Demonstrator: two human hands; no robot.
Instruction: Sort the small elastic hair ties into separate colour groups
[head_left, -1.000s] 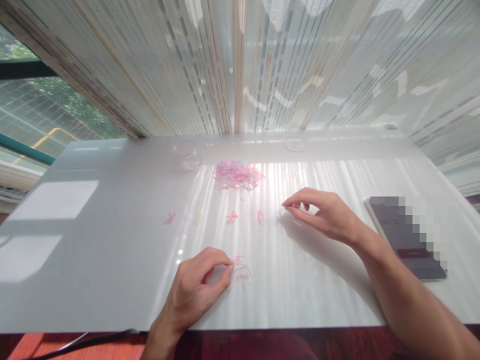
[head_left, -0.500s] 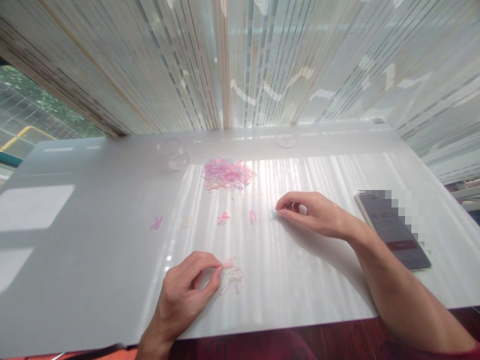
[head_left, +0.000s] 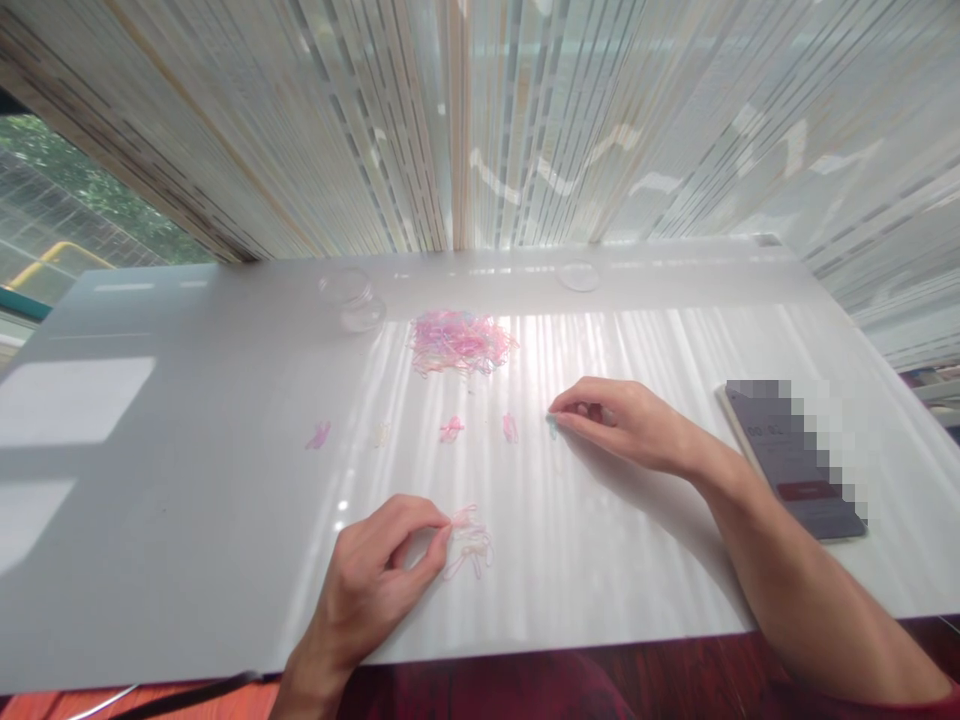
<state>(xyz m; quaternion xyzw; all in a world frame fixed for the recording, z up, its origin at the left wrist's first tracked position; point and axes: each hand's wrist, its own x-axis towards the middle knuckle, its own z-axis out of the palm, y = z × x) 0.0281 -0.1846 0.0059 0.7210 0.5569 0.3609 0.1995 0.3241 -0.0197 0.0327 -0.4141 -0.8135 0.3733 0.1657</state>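
Note:
Near the front of the table, my left hand [head_left: 386, 565] pinches the edge of a small loose bunch of pink and pale rubber bands [head_left: 471, 545]. My right hand [head_left: 626, 425] has thumb and forefinger closed on a little pale blue-green rubber band bundle [head_left: 553, 426], at the right end of a row. Leftward along that row lie a pink bundle [head_left: 510, 428], a brighter pink bundle [head_left: 451, 430], a pale yellow bundle [head_left: 382, 434] and a purple-pink bundle [head_left: 318, 434]. Behind the row is a tangled heap of multicoloured rubber bands [head_left: 461, 343].
Clear round containers or lids [head_left: 364, 313] stand at the back left, and another clear disc [head_left: 579, 276] lies at the back. A phone [head_left: 787, 460] rests right of my forearm. Striped curtains [head_left: 457, 130] hang along the white table's [head_left: 187, 560] far edge.
The view has shifted slightly. My right fingertips have moved a little over the blue-green bundle, covering more of it. The left hand keeps its pinch on the loose bands.

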